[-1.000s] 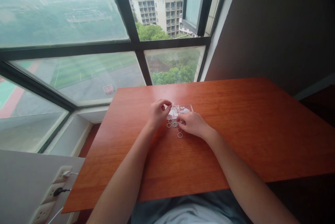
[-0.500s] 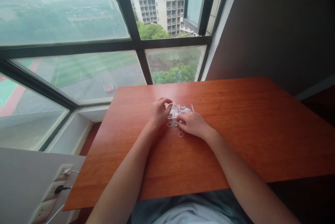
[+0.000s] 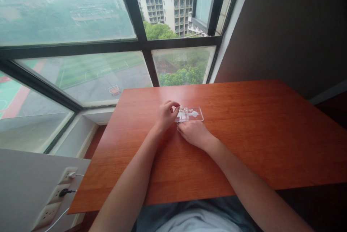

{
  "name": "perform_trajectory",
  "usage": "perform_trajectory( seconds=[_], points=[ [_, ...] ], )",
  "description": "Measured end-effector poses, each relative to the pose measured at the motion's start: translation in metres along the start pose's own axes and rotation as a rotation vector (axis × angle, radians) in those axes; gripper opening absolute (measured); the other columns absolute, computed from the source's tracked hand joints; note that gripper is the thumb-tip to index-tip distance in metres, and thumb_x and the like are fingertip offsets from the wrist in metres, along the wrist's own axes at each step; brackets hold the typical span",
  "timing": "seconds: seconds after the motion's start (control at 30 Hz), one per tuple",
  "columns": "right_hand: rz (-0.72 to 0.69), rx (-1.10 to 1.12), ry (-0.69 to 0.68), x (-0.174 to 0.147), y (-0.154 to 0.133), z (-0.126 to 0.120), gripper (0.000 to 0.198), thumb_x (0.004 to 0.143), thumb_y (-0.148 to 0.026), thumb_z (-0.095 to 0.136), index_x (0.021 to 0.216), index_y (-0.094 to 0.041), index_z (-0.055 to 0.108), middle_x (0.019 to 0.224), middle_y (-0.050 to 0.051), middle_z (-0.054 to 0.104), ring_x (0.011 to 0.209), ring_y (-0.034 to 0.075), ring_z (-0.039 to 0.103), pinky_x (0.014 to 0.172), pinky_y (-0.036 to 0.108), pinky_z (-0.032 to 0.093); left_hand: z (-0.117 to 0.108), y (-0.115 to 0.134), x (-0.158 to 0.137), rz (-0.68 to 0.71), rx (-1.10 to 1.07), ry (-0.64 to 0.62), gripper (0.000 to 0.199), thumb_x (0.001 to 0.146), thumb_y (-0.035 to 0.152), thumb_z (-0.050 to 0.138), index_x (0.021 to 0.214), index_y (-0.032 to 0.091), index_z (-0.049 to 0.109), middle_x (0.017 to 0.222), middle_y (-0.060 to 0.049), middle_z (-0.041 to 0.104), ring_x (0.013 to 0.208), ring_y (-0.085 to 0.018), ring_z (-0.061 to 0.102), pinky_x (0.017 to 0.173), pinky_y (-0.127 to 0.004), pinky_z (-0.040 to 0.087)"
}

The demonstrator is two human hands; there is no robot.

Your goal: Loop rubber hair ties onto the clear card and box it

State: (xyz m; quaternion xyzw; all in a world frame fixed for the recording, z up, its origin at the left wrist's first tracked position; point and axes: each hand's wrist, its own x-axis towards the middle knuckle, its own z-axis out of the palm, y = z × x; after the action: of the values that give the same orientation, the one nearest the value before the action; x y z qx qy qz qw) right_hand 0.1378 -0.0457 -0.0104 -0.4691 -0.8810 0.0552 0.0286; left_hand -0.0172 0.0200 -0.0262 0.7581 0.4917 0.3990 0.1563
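A small clear plastic case (image 3: 198, 114) with white markings lies flat on the table, and thin ring-like shapes show at its left part. My left hand (image 3: 166, 113) is at the case's left edge, thumb and forefinger curled together in a pinch on it. Just in front of the case, my right hand (image 3: 194, 132) rests low over the tabletop with its fingers drawn together. A thin pale ring (image 3: 178, 124) peeks out by the right fingertips. Whether those fingers grip it is hard to see, and the hand covers the spot where other rings lay.
The reddish-brown wooden table (image 3: 260, 134) spans the view, its far edge close to the window frame (image 3: 148, 45). Wall sockets (image 3: 58, 193) with a black plug and white cables are at the lower left, beside the table's left edge.
My right hand has moved left and slightly nearer me, covering the rings that lay in front of the case. The left hand has stayed at the case.
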Motion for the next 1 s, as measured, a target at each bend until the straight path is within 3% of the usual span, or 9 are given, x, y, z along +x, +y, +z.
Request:
perform_trajectory(
  seconds=[0.33,0.53,0.8,1.0],
  points=[
    [0.033,0.025,-0.023,0.0,-0.001,-0.003,0.034,0.094,-0.028,0.036,0.095,-0.015,0.068,0.09,0.014,0.071,0.081,0.025,0.065,0.066,0.03,0.043,-0.001,-0.001,-0.001,0.006,-0.026,-0.005,0.011,0.083,0.021,0.057,0.086,0.018,0.067,0.081,0.0,0.063,0.057,-0.008,0.05,0.058,-0.022,0.042],
    [0.053,0.154,0.011,0.0,0.007,0.003,0.023,0.088,-0.03,0.048,0.092,-0.021,0.069,0.091,0.007,0.072,0.079,0.021,0.064,0.064,0.028,0.04,-0.002,0.0,-0.001,0.005,-0.026,-0.012,0.012,0.083,0.023,0.057,0.085,0.018,0.067,0.078,-0.001,0.062,0.057,-0.009,0.051,0.058,-0.021,0.042],
    [0.121,0.545,0.318,0.0,0.024,-0.002,0.013,0.082,-0.024,0.055,0.084,-0.019,0.067,0.062,-0.002,0.061,0.058,0.01,0.051,0.059,0.021,0.036,-0.002,0.0,-0.001,0.012,-0.037,-0.03,0.012,0.083,0.022,0.057,0.086,0.018,0.067,0.08,-0.001,0.063,0.057,-0.008,0.051,0.058,-0.021,0.043],
    [0.233,0.921,0.471,0.0,0.045,-0.003,0.021,0.079,-0.035,0.059,0.084,-0.016,0.065,0.058,-0.004,0.05,0.052,0.009,0.041,0.05,0.02,0.032,-0.001,0.004,-0.002,0.023,-0.048,-0.053,0.012,0.083,0.021,0.056,0.087,0.018,0.067,0.079,-0.002,0.065,0.058,-0.009,0.052,0.059,-0.021,0.044]
  ],
)
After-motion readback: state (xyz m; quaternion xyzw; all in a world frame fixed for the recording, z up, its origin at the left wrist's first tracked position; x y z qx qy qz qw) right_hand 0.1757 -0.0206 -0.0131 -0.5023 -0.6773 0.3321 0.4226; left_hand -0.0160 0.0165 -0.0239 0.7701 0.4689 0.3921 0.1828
